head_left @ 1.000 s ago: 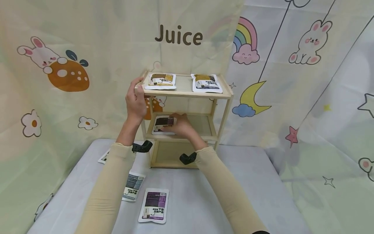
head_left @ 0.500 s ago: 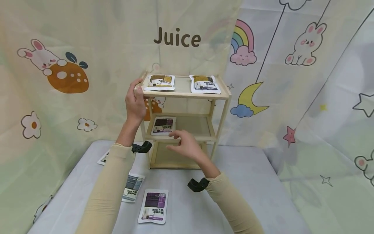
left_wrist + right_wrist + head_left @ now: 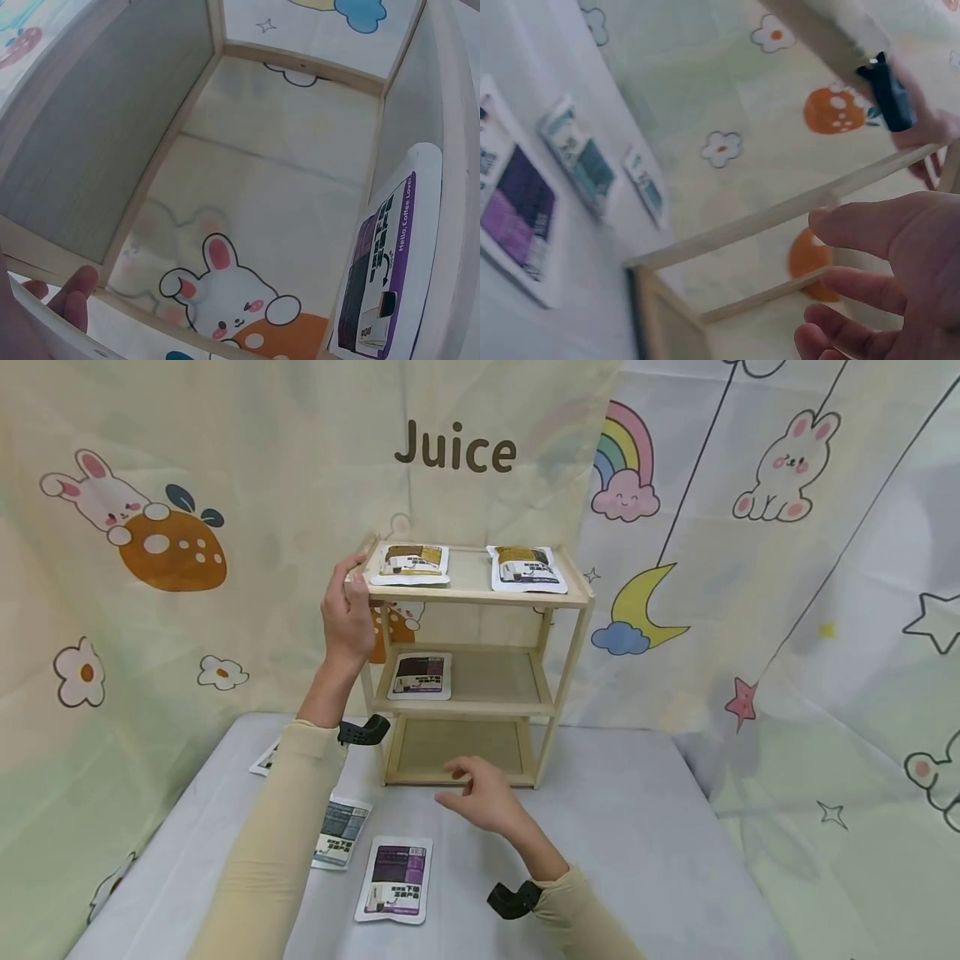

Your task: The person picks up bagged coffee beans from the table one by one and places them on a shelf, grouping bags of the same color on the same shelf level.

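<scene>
A three-tier wooden shelf (image 3: 480, 597) stands at the back of the table. My left hand (image 3: 348, 620) grips its top tier at the left edge; in the left wrist view, curled fingertips (image 3: 78, 294) show under the frame. On the middle tier's left half lies a white pouch with a dark and purple label (image 3: 420, 677). My right hand (image 3: 483, 795) hovers before the bottom tier, fingers loosely bent and apart, holding nothing. Nearest to it on the table is a purple-labelled pouch (image 3: 395, 881). A teal-labelled pouch (image 3: 343, 832) lies left of that, partly behind my left sleeve.
Two yellow-brown labelled pouches (image 3: 412, 565) lie on the top tier, left and right. Another pouch (image 3: 264, 762) peeks out behind the left sleeve; the right wrist view shows its teal label (image 3: 646, 187). A printed curtain (image 3: 285, 527) hangs close behind the shelf.
My right hand has let go of the pouch on the middle tier and drawn back, down toward the table. The pouch stays there. My left hand has kept its grip on the shelf.
</scene>
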Available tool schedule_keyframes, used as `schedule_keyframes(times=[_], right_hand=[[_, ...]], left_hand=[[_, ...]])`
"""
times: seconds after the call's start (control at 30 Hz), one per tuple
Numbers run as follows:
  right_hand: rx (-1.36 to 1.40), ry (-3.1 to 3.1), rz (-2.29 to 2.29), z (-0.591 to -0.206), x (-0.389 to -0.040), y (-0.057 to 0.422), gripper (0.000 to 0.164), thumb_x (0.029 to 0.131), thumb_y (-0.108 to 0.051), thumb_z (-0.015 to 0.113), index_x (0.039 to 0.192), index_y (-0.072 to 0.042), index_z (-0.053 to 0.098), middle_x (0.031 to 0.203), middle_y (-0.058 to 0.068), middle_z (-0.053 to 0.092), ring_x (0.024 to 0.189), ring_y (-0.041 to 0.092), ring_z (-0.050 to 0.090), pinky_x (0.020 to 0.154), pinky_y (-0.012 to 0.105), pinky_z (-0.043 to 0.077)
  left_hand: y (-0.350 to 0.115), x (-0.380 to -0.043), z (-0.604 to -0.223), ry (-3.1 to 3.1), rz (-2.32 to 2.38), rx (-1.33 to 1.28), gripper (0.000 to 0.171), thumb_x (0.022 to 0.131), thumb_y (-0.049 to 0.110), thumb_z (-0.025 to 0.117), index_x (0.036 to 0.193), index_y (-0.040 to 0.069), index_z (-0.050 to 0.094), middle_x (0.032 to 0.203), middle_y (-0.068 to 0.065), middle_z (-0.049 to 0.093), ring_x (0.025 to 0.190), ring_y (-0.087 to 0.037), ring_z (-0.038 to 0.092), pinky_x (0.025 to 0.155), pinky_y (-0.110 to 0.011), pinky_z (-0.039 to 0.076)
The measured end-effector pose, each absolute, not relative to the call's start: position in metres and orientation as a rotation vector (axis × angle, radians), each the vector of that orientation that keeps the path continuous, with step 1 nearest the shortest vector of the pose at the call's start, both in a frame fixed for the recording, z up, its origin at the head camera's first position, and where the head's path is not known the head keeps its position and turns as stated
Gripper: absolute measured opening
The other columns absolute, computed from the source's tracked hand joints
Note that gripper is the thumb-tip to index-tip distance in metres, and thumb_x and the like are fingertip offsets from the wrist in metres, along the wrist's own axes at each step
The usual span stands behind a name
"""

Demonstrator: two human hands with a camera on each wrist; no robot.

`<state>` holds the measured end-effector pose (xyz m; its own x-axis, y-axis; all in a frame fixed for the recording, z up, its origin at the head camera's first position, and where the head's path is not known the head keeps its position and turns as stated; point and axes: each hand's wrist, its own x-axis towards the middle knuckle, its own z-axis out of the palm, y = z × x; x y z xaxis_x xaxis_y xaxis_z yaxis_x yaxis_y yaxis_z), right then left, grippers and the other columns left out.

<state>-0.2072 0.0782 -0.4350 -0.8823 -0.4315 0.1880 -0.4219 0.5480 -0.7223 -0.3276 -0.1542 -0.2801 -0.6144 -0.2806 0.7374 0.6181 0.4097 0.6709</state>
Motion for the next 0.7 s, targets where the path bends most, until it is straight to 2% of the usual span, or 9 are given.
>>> schedule_keyframes(times=[0.13, 0.37, 0.47, 0.57, 0.7], right_hand=[[-0.677, 2.707, -1.307, -0.465, -0.198, 0.074, 0.039, 0.083, -0.026, 0.076, 0.119, -0.013, 0.066, 0.106, 0.003, 0.060, 0.071, 0.009, 0.054, 0.061, 0.028, 0.047], [-0.580, 2.664, -1.372, -0.507, -0.179, 0.067, 0.041, 0.082, -0.026, 0.077, 0.117, -0.008, 0.065, 0.107, 0.014, 0.059, 0.072, 0.010, 0.051, 0.061, 0.029, 0.044], [-0.571, 2.709, -1.358, -0.519, -0.174, 0.060, 0.042, 0.083, -0.030, 0.074, 0.116, -0.006, 0.065, 0.104, 0.013, 0.059, 0.071, 0.012, 0.050, 0.063, 0.029, 0.043], [-0.541, 2.805, -1.242, -0.529, -0.167, 0.050, 0.043, 0.082, -0.034, 0.074, 0.116, -0.009, 0.065, 0.102, 0.009, 0.057, 0.075, 0.015, 0.052, 0.066, 0.031, 0.044], [-0.483, 2.874, -1.063, -0.537, -0.155, 0.035, 0.053, 0.079, -0.041, 0.075, 0.121, -0.012, 0.061, 0.103, 0.006, 0.053, 0.074, 0.017, 0.053, 0.063, 0.034, 0.045]], left_hand=[[-0.155, -0.328, -0.279, -1.810, -1.332, -0.297, 0.053, 0.093, 0.038, 0.031, 0.135, 0.013, 0.053, 0.123, -0.012, 0.061, 0.089, -0.018, 0.057, 0.062, -0.023, 0.041], [-0.152, -0.328, -0.279, -1.831, -1.341, -0.281, 0.054, 0.093, 0.040, 0.031, 0.135, 0.014, 0.053, 0.122, -0.012, 0.060, 0.088, -0.016, 0.057, 0.064, -0.023, 0.043], [-0.153, -0.329, -0.279, -1.815, -1.336, -0.304, 0.054, 0.093, 0.038, 0.031, 0.136, 0.013, 0.053, 0.118, -0.014, 0.061, 0.083, -0.018, 0.057, 0.062, -0.023, 0.043], [-0.154, -0.330, -0.278, -1.812, -1.332, -0.304, 0.053, 0.093, 0.038, 0.031, 0.135, 0.014, 0.053, 0.116, -0.014, 0.061, 0.081, -0.019, 0.057, 0.061, -0.022, 0.042], [-0.155, -0.330, -0.280, -1.822, -1.334, -0.288, 0.053, 0.093, 0.038, 0.031, 0.135, 0.015, 0.053, 0.118, -0.014, 0.060, 0.081, -0.019, 0.056, 0.060, -0.023, 0.040]])
